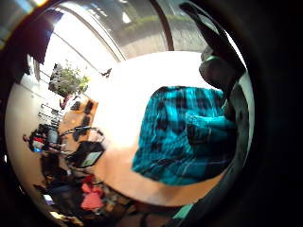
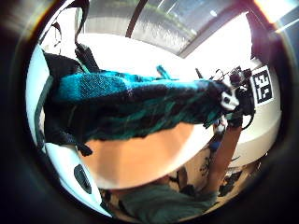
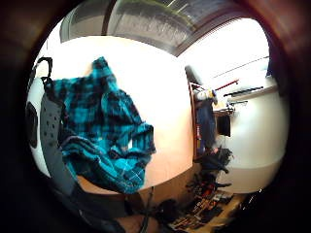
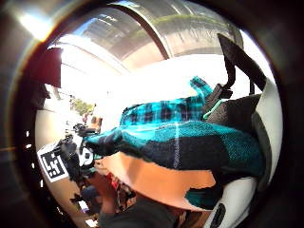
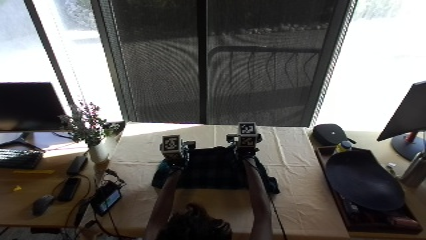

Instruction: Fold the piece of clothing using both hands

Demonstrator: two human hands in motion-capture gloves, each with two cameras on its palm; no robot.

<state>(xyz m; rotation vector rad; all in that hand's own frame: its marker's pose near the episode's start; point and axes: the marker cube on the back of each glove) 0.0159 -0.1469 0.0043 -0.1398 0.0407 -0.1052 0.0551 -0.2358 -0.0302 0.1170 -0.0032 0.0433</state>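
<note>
Plaid shirt (image 5: 212, 173) lengthwise across table (image 5: 299, 200), far edge pinched by fingers of left hand (image 5: 174, 156) and right hand (image 5: 245, 146).

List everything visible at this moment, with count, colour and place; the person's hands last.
Plaid shirt: one, dark teal and black, on the table's middle, far edge lifted.
Table: one, beige cloth.
Potted plant: one, green with a pale pot, table's left.
Monitor: one, black, far left.
Tray: one, dark, right of the shirt.
Black case: one, beyond the tray.
Left hand: black glove, holds the shirt's far left edge.
Right hand: black glove, holds the far right edge.
</note>
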